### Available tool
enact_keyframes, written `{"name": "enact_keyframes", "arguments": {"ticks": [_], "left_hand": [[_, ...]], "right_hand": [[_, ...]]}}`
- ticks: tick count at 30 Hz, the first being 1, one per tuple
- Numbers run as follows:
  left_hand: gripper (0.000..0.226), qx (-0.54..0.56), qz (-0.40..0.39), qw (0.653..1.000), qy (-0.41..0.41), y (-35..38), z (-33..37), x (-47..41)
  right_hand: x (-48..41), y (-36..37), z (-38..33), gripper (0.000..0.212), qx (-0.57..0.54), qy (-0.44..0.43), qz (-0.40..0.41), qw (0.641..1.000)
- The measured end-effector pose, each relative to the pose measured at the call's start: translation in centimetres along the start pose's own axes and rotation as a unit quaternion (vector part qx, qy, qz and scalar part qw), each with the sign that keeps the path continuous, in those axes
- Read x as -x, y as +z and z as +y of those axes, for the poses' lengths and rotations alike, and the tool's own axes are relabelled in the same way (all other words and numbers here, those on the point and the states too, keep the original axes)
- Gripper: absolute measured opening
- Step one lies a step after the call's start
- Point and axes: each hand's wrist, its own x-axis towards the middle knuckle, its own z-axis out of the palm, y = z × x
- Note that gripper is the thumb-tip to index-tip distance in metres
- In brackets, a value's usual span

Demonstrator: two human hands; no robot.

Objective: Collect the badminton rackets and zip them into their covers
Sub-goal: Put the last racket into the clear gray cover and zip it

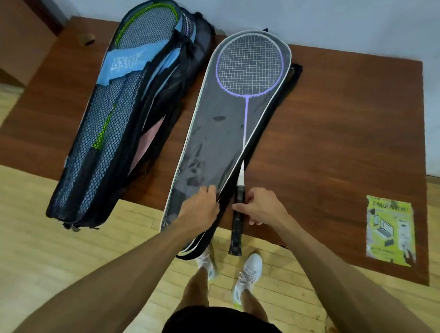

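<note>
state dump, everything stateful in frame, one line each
purple racket: head inside cover, handle sticking out.
clear-front cover: open along its right edge.
mesh cover: holds green racket; zip state not readable.
left hand: grips the clear-front cover's open edge.
right hand: fingers pinch the purple racket's handle.

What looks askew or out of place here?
The purple racket lies askew in its open cover: head inside, but the shaft crosses the cover's right edge and the black grip sticks out, overhanging the table. The right hand holds the grip; the left hand pinches the cover's edge.
</note>
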Motion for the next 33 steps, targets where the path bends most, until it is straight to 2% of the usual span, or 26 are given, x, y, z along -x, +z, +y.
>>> {"name": "enact_keyframes", "arguments": {"ticks": [3, 6, 9, 12, 16, 21, 25, 28, 33], "left_hand": [[0.008, 0.019, -0.003, 1.000, -0.003, 0.0, -0.3, 0.0], [0.011, 0.131, -0.008, 0.991, 0.007, -0.9, -1.3, -0.3], [0.008, 0.292, -0.024, 0.956, 0.008, -2.3, -2.5, 0.2], [0.014, 0.364, -0.042, 0.930, 0.016, -3.6, -3.3, 0.6], [0.016, 0.398, -0.045, 0.915, 0.040, -5.1, -3.1, 0.9], [0.016, 0.416, -0.033, 0.907, 0.056, -6.6, -2.7, 1.6], [0.011, 0.420, -0.041, 0.905, 0.058, -6.6, -2.8, 1.7], [0.013, 0.411, -0.046, 0.909, 0.053, -6.0, -3.1, 1.4], [0.005, 0.367, -0.073, 0.927, 0.031, -4.5, -3.5, 0.9]], "right_hand": [[0.0, 0.6, -0.3, 0.025, -0.035, 0.003, 0.009, 0.999], [0.4, 0.6, -0.2, 0.022, -0.139, 0.023, 0.006, 0.990], [1.1, 0.7, -0.1, 0.024, -0.264, 0.016, 0.007, 0.964], [1.9, 1.2, -1.2, 0.022, -0.357, -0.012, -0.001, 0.934], [2.0, 2.1, -3.4, 0.022, -0.392, -0.026, 0.008, 0.920], [1.3, 4.3, -5.5, 0.019, -0.411, 0.011, 0.050, 0.910], [0.3, 6.3, -7.5, 0.008, -0.476, 0.028, 0.086, 0.875], [-0.4, 6.4, -7.4, 0.007, -0.427, 0.044, 0.111, 0.896], [0.6, 3.7, -4.5, 0.013, -0.370, 0.105, 0.156, 0.910]]}}
